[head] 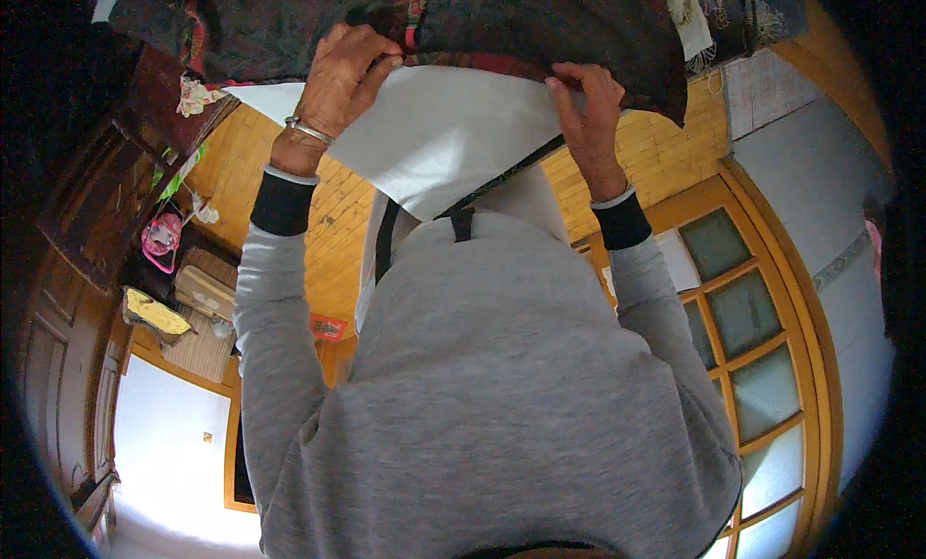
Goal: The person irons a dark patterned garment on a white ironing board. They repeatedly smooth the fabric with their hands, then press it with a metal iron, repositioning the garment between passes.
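Spread at the top of the view is a dark cloth (499,16), which looks like a garment, with red patterned trim along its near edge. My left hand (346,78) pinches that edge between thumb and fingers; a metal bangle circles the wrist. Further right, the fingers and thumb of my right hand (592,110) grip the same edge. A white sheet (434,136) hangs below the dark cloth and comes to a point near my waist. One of its slanting sides has a black border. Whatever surface supports the cloth is hidden.
A cream fringed textile (687,23) lies at the upper right. Wooden flooring (325,233) shows below. To the right is a wood-framed glass door (752,306); to the left are a dark wooden chair (108,190), a pink item (160,233) and cardboard boxes (206,291).
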A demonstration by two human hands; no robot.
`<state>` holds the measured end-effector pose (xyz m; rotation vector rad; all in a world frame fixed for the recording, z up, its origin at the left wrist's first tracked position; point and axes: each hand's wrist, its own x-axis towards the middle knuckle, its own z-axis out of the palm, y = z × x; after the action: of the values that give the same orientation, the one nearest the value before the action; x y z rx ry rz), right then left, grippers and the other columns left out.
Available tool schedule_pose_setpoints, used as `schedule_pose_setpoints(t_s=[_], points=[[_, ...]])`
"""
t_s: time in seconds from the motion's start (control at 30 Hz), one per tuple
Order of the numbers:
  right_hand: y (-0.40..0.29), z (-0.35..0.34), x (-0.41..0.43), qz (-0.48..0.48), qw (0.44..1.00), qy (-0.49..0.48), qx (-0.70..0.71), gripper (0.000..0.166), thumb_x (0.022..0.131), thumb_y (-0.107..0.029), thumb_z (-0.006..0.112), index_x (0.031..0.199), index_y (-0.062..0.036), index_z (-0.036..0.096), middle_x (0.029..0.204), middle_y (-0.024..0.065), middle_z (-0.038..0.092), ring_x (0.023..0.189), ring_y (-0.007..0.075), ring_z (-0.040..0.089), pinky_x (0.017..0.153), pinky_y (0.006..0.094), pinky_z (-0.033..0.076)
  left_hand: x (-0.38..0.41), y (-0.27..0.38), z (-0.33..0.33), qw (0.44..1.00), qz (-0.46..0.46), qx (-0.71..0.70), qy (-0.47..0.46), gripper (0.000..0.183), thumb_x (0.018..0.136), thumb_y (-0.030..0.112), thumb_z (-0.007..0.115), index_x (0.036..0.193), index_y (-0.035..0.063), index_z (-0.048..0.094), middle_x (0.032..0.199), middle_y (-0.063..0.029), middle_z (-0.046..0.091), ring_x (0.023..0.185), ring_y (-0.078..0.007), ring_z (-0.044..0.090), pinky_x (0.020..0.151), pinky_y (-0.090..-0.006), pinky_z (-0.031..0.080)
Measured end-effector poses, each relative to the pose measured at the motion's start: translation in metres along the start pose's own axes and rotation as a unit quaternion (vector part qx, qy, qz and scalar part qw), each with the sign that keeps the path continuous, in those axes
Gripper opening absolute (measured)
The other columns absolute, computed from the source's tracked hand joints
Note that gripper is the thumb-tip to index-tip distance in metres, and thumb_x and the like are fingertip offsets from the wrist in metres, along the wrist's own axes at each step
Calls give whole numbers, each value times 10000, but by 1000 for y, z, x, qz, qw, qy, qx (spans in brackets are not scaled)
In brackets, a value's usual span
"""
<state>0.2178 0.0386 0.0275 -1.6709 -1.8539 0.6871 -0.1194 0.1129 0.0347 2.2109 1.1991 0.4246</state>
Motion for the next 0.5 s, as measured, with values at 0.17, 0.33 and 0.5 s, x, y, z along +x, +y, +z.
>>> schedule_pose_setpoints(t_s=[0.17, 0.33, 0.5], points=[[7, -6, -2, 2, 1000, -19, -10, 175, 834, -146, 770, 994, -145, 700, 948, 18, 685, 942, 237, 620, 927, 394, 387, 0, 2, 4, 1000, 8, 13, 12, 147, 846, 146, 759, 965, 86, 695, 930, -71, 665, 903, -317, 604, 817, -432, 486], [11, -6, -1, -37, 998, -25, -53, 181, 815, -138, 763, 982, -151, 695, 923, 14, 678, 934, 227, 618, 931, 399, 385, 4, 5, 7, 998, 11, 51, 21, 137, 865, 192, 750, 932, 92, 686, 917, -62, 663, 903, -304, 605, 817, -428, 467], [9, -7, -1, -42, 995, -44, -74, 193, 792, -136, 758, 972, -163, 691, 931, 10, 670, 935, 229, 616, 940, 415, 379, 9, 8, 9, 997, 10, 75, 26, 145, 877, 221, 743, 924, 100, 678, 906, -58, 658, 901, -296, 605, 822, -420, 452]])
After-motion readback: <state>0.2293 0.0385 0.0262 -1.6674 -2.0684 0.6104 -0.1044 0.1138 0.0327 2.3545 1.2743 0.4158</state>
